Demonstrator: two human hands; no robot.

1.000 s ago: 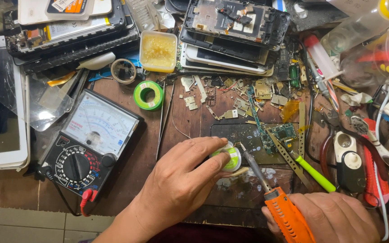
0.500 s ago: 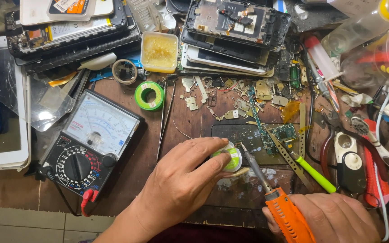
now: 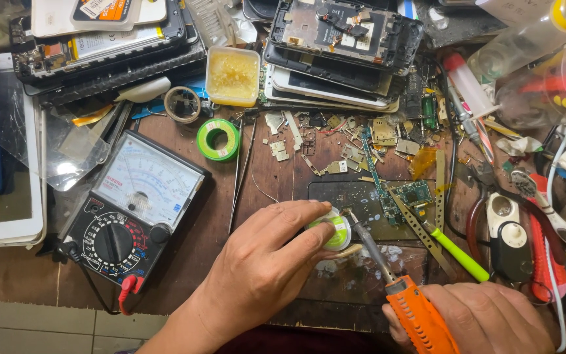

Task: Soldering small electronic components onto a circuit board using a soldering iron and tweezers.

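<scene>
— Hands first: what is each one doing?
— Left hand curls down over a small green and white spool, thumb and fingers closed around it, near the front middle of a cluttered wooden workbench. Right hand is wrapped in a closed grip around the orange handle of a soldering iron, at the bottom right.

— Where does the iron point?
— Its metal tip slants up and left, ending just beside the spool.

— What surrounds them?
— An analog multimeter lies to the left. A green tape roll sits behind, near a yellowish tub. Stacked opened phones fill the back. A small circuit board lies right of the spool.
</scene>
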